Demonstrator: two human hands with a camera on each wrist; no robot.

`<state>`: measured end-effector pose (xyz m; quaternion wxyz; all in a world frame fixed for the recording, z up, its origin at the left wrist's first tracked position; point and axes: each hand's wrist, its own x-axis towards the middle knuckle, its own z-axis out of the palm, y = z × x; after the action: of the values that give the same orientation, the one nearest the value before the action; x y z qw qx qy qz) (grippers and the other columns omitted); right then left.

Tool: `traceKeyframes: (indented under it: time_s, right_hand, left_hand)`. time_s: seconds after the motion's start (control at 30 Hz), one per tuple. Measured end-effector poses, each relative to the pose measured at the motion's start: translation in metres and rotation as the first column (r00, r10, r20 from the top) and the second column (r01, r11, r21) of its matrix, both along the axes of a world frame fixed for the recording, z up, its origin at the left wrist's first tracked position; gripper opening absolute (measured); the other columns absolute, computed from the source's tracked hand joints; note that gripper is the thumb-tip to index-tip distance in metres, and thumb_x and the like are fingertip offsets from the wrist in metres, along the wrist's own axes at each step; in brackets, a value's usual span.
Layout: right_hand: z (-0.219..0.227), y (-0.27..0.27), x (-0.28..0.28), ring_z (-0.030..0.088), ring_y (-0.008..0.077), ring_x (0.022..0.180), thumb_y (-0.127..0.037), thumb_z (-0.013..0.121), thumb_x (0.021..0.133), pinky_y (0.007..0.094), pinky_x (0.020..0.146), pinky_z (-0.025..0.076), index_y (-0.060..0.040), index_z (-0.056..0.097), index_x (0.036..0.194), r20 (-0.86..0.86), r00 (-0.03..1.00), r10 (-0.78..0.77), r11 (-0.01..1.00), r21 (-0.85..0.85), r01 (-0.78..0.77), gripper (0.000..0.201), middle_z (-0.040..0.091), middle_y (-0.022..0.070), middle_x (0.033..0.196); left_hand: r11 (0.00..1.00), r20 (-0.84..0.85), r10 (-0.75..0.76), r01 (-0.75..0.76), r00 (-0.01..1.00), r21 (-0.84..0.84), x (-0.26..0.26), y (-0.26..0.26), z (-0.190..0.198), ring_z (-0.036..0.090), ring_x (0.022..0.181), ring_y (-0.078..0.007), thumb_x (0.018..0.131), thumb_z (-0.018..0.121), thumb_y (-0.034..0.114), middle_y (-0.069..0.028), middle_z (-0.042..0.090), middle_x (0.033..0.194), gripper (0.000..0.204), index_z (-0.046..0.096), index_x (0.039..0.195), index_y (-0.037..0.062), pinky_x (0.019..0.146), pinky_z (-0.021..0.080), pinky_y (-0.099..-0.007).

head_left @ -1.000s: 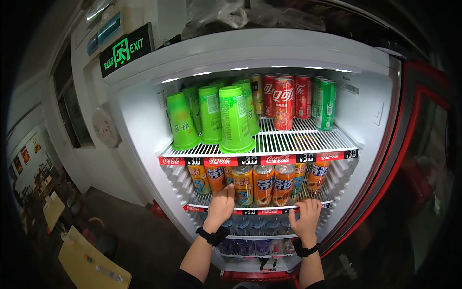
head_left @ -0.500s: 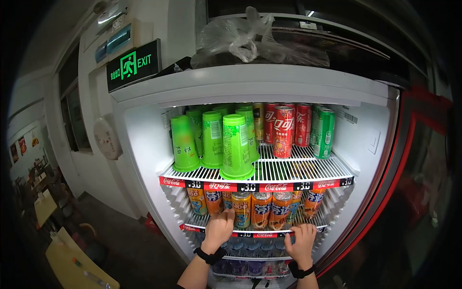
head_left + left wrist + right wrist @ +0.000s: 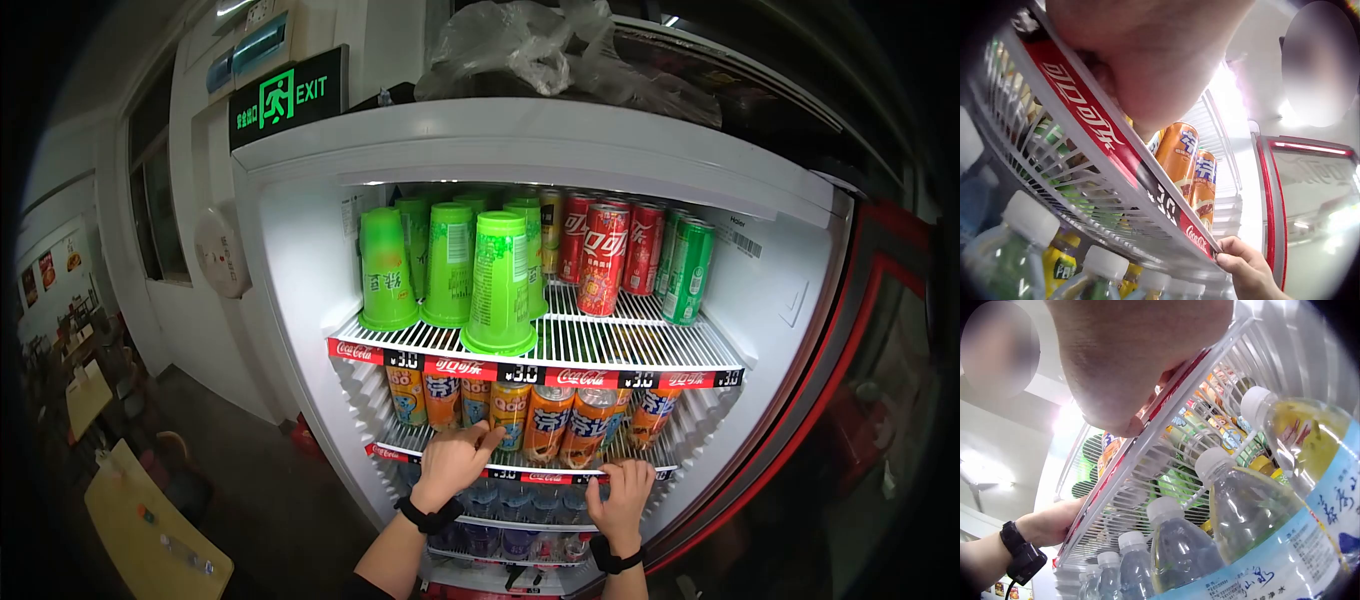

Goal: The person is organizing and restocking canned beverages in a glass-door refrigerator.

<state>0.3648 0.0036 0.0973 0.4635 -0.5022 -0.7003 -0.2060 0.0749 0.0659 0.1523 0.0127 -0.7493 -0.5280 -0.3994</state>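
In the head view my left hand point(image 3: 452, 467) is at the second shelf's front edge point(image 3: 520, 472), fingertips close to a yellow-orange Qoo can point(image 3: 508, 412); the hand hides whether they touch it. My right hand point(image 3: 620, 500) grips the same edge farther right, fingers over the label strip and thumb at its front. In the left wrist view the right hand point(image 3: 1250, 269) pinches the end of the red strip point(image 3: 1079, 103), beside orange cans point(image 3: 1179, 153). The right wrist view has the left hand point(image 3: 1054, 522) at the strip, its fingers mostly hidden.
Green cups point(image 3: 498, 285) and red cans point(image 3: 604, 262) stand on the top shelf point(image 3: 640, 345). Clear bottles point(image 3: 1179, 550) fill the level below the hands. The red-framed door point(image 3: 850, 350) stands ajar at right; a plastic bag point(image 3: 540, 50) lies on top.
My left hand has shifted slightly right across the Qoo can's lower front, fingertips lower on it. The right hand stays on the shelf edge. The head view has tilted and shifted.
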Motion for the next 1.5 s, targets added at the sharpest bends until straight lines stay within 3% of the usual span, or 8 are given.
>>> traceKeyframes:
  time_s: [0.23, 0.57, 0.63, 0.83, 1.03, 1.17, 1.37, 1.5]
  right_hand:
    - [0.002, 0.001, -0.007, 0.057, 0.0367, 0.101, -0.018, 0.077, 0.082, 0.0527, 0.099, 0.041, -0.0060, 0.062, 0.103, -0.030, 0.999, -0.018, 0.999, 0.029, 0.019, 0.027, 0.060, 0.0136, 0.100]
    - [0.005, 0.003, -0.016, 0.053, 0.0375, 0.101, -0.022, 0.070, 0.093, 0.0513, 0.100, 0.037, -0.0043, 0.061, 0.097, -0.122, 0.992, -0.044, 0.999, -0.023, 0.041, 0.020, 0.056, 0.0147, 0.098]
    - [0.005, 0.007, -0.022, 0.053, 0.0373, 0.101, -0.021, 0.066, 0.096, 0.0510, 0.100, 0.036, -0.0037, 0.061, 0.097, -0.139, 0.985, -0.104, 0.994, -0.047, 0.098, 0.018, 0.058, 0.0152, 0.098]
    - [0.002, 0.019, -0.028, 0.054, 0.0368, 0.103, -0.019, 0.069, 0.094, 0.0509, 0.099, 0.038, -0.0026, 0.063, 0.095, -0.117, 0.971, -0.206, 0.977, 0.021, 0.210, 0.018, 0.063, 0.0154, 0.101]
    - [0.005, 0.017, -0.029, 0.056, 0.0358, 0.099, -0.017, 0.071, 0.090, 0.0506, 0.098, 0.039, -0.0033, 0.063, 0.090, -0.152, 0.968, -0.197, 0.979, 0.015, 0.202, 0.016, 0.064, 0.0134, 0.094]
    - [0.017, 0.009, -0.032, 0.058, 0.0351, 0.090, -0.012, 0.076, 0.085, 0.0474, 0.090, 0.043, -0.0046, 0.062, 0.085, -0.233, 0.952, -0.200, 0.978, 0.004, 0.207, 0.016, 0.063, 0.0127, 0.085]
    - [0.009, 0.011, -0.044, 0.057, 0.0348, 0.088, -0.010, 0.077, 0.083, 0.0468, 0.087, 0.043, -0.0050, 0.061, 0.090, -0.409, 0.912, -0.022, 0.999, 0.029, 0.037, 0.018, 0.060, 0.0117, 0.084]
    - [0.004, 0.016, -0.047, 0.056, 0.0347, 0.089, -0.011, 0.077, 0.083, 0.0475, 0.088, 0.042, -0.0055, 0.061, 0.092, -0.203, 0.976, -0.076, 0.988, 0.114, 0.100, 0.019, 0.060, 0.0112, 0.087]
  left_hand:
    - [0.991, 0.046, -0.130, 0.131, 0.990, -0.025, -0.005, 0.000, -0.001, 0.069, 0.060, -0.0301, 0.096, 0.079, 0.030, -0.0077, 0.068, 0.065, 0.020, 0.073, 0.105, 0.0126, 0.057, 0.051, -0.0443]
    - [0.983, -0.008, -0.183, 0.183, 0.983, 0.002, -0.011, 0.003, -0.005, 0.071, 0.076, -0.0323, 0.096, 0.073, 0.023, -0.0106, 0.072, 0.078, 0.021, 0.073, 0.116, 0.0161, 0.069, 0.055, -0.0462]
    - [0.982, -0.053, -0.159, 0.163, 0.986, 0.089, -0.010, 0.002, -0.007, 0.072, 0.078, -0.0344, 0.097, 0.069, 0.019, -0.0112, 0.074, 0.083, 0.023, 0.073, 0.119, 0.0179, 0.071, 0.057, -0.0481]
    - [0.984, -0.114, -0.137, 0.149, 0.984, 0.098, -0.009, 0.001, -0.011, 0.074, 0.082, -0.0348, 0.089, 0.064, 0.010, -0.0119, 0.075, 0.088, 0.045, 0.074, 0.131, 0.0225, 0.075, 0.062, -0.0469]
    - [0.995, -0.186, -0.093, 0.084, 0.978, -0.057, -0.007, -0.003, -0.006, 0.076, 0.084, -0.0328, 0.090, 0.060, 0.013, -0.0108, 0.079, 0.097, 0.056, 0.070, 0.142, 0.0317, 0.074, 0.062, -0.0465]
    - [0.994, -0.119, -0.103, 0.106, 0.988, 0.021, -0.006, -0.002, -0.011, 0.076, 0.080, -0.0316, 0.090, 0.060, 0.014, -0.0105, 0.081, 0.099, 0.044, 0.080, 0.128, 0.0250, 0.072, 0.062, -0.0452]
    - [0.993, -0.125, -0.093, 0.100, 0.988, 0.054, -0.006, -0.004, -0.013, 0.076, 0.078, -0.0320, 0.092, 0.061, 0.015, -0.0103, 0.080, 0.095, 0.031, 0.085, 0.111, 0.0207, 0.070, 0.061, -0.0445]
    - [0.988, -0.121, -0.100, 0.113, 0.988, 0.104, -0.006, -0.001, -0.015, 0.074, 0.073, -0.0316, 0.091, 0.064, 0.018, -0.0104, 0.078, 0.090, 0.028, 0.085, 0.109, 0.0209, 0.068, 0.061, -0.0442]
